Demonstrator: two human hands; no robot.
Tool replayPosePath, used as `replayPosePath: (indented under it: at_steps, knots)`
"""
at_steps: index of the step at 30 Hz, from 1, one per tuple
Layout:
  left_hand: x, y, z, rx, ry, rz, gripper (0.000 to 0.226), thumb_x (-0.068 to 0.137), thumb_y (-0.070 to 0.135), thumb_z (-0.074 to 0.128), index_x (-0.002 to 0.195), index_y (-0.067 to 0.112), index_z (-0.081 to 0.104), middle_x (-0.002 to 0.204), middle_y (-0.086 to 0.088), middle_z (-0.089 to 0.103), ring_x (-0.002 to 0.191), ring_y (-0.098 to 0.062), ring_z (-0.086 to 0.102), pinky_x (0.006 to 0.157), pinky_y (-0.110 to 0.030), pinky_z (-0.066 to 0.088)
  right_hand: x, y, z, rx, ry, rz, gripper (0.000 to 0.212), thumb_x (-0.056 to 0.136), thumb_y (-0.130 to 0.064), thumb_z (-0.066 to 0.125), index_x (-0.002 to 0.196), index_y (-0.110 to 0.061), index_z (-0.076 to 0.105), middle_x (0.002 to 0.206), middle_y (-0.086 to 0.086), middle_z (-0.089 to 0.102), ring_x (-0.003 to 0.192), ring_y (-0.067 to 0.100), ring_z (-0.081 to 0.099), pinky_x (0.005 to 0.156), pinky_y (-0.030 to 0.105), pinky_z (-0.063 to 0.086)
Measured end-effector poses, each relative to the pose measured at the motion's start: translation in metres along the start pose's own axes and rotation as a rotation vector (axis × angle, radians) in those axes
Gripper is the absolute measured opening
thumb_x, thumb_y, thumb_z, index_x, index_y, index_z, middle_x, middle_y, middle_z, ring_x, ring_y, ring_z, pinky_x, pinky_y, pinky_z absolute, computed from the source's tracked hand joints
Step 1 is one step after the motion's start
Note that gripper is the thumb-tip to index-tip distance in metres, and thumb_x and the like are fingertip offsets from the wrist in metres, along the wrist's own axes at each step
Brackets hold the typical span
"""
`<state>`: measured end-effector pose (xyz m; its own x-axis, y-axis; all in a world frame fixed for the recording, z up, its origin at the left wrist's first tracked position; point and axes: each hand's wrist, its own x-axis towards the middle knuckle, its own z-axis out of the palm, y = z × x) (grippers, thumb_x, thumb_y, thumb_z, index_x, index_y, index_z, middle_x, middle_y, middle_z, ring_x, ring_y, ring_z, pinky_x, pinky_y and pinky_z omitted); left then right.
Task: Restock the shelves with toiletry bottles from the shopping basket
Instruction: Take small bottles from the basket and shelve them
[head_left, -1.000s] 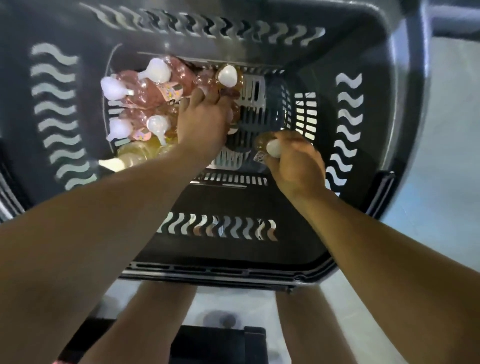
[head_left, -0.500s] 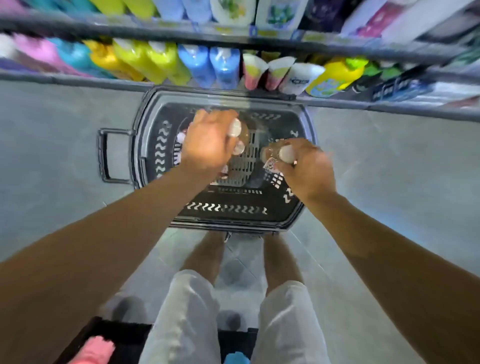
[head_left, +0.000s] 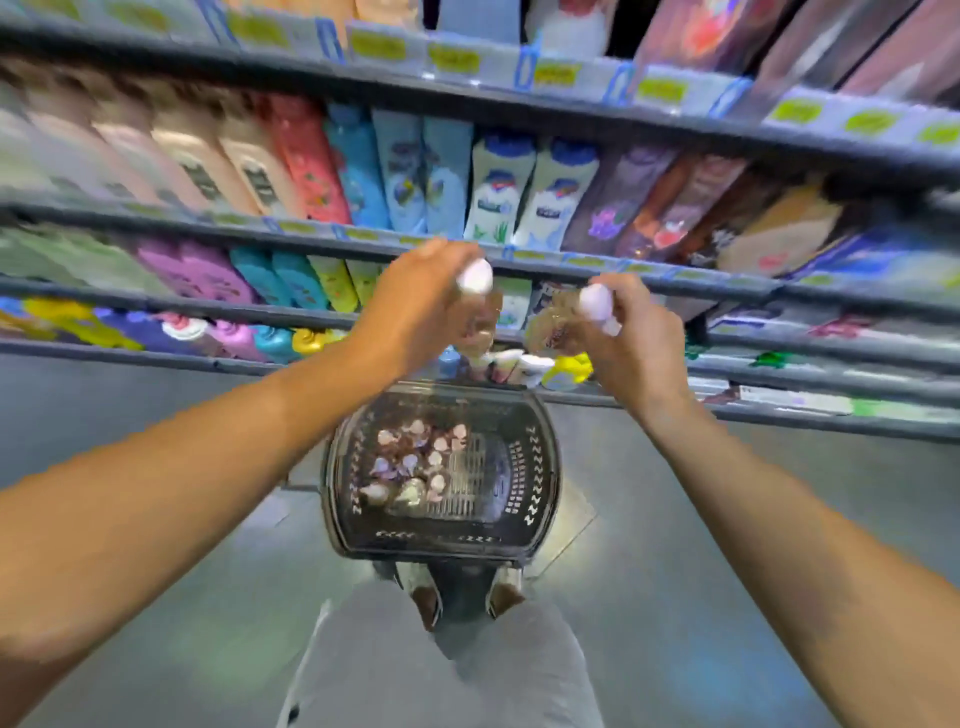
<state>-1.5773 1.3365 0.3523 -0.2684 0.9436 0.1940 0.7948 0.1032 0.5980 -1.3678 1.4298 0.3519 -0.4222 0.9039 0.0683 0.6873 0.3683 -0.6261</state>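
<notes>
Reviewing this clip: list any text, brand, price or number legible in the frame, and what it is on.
None can be read.
Shelf price tags: yellow-green, print blurred.
Shelved bottles: labels smeared by motion.
Bottles in the left hand and right hand: labels blurred.
Basket: no visible lettering.

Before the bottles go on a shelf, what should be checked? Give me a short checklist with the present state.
1. Left hand grips a bottle: ok.
2. Right hand grips a bottle: ok.
3. Both bottles lifted out of the basket: ok.
4. Free shelf slot for them: cannot tell, picture blurred.
5. More bottles left in the basket: ok.
</notes>
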Motion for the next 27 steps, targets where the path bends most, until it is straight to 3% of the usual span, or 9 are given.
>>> replayPosePath:
  at_steps: [4, 10, 13, 16, 19, 23, 27]
  knots:
    - [0.021, 0.036, -0.058, 0.031, 0.045, 0.120, 0.039, 0.087, 0.019, 0.068, 0.123, 0.006, 0.061, 0.112, -0.016, 0.064, 0.106, -0.034, 0.058, 0.088, -0.036, 0.040, 0.010, -0.051, -0.054, 0.106, 0.126, -0.026, 0.030, 0.081, -0.023, 0.070, 0.109, -0.021, 0.062, 0.097, 0.002, 0.069, 0.092, 0.029, 0.062, 0.083, 0.041, 0.048]
    - [0.043, 0.093, -0.132, -0.044, 0.203, 0.230, 0.033, 0.086, 0.015, 0.070, 0.117, 0.004, 0.065, 0.112, -0.014, 0.067, 0.107, -0.029, 0.060, 0.088, -0.027, 0.039, 0.012, -0.106, -0.128, 0.108, 0.284, -0.143, 0.030, 0.084, -0.027, 0.068, 0.114, -0.024, 0.061, 0.094, -0.003, 0.067, 0.092, 0.021, 0.062, 0.078, 0.032, 0.045]
    - [0.057, 0.121, -0.162, -0.088, 0.236, 0.243, 0.027, 0.086, 0.014, 0.069, 0.111, 0.006, 0.066, 0.110, -0.011, 0.066, 0.100, -0.019, 0.058, 0.079, -0.011, 0.035, 0.016, -0.128, -0.160, 0.102, 0.352, -0.200, 0.032, 0.084, -0.027, 0.066, 0.116, -0.022, 0.062, 0.103, -0.001, 0.069, 0.096, 0.021, 0.062, 0.083, 0.035, 0.047]
    - [0.069, 0.149, -0.187, -0.170, 0.284, 0.234, 0.022, 0.084, 0.013, 0.070, 0.106, 0.012, 0.067, 0.105, -0.004, 0.066, 0.086, -0.010, 0.058, 0.067, 0.000, 0.035, 0.019, -0.144, -0.190, 0.109, 0.423, -0.229, 0.031, 0.085, -0.029, 0.066, 0.115, -0.024, 0.063, 0.094, -0.008, 0.065, 0.091, 0.015, 0.061, 0.077, 0.025, 0.040]
    - [0.083, 0.172, -0.209, -0.206, 0.297, 0.221, 0.019, 0.083, 0.019, 0.068, 0.101, 0.022, 0.066, 0.094, 0.007, 0.068, 0.079, -0.006, 0.061, 0.067, -0.007, 0.039, 0.024, -0.155, -0.218, 0.126, 0.468, -0.245, 0.028, 0.087, -0.031, 0.063, 0.114, -0.026, 0.064, 0.096, -0.011, 0.065, 0.092, 0.011, 0.060, 0.076, 0.025, 0.040]
    - [0.103, 0.199, -0.225, -0.290, 0.291, 0.234, 0.018, 0.088, 0.023, 0.066, 0.105, 0.019, 0.065, 0.093, 0.003, 0.071, 0.082, -0.014, 0.067, 0.069, -0.025, 0.047, 0.035, -0.165, -0.253, 0.153, 0.513, -0.271, 0.025, 0.087, -0.030, 0.063, 0.112, -0.025, 0.065, 0.100, -0.008, 0.068, 0.091, 0.010, 0.060, 0.073, 0.022, 0.042]
    - [0.120, 0.222, -0.230, -0.276, 0.331, 0.287, 0.019, 0.088, 0.025, 0.066, 0.107, 0.025, 0.062, 0.099, 0.007, 0.068, 0.081, -0.004, 0.065, 0.068, -0.019, 0.049, 0.048, -0.166, -0.286, 0.129, 0.552, -0.305, 0.021, 0.087, -0.029, 0.063, 0.108, -0.026, 0.063, 0.092, -0.011, 0.065, 0.087, 0.009, 0.058, 0.065, 0.022, 0.038]
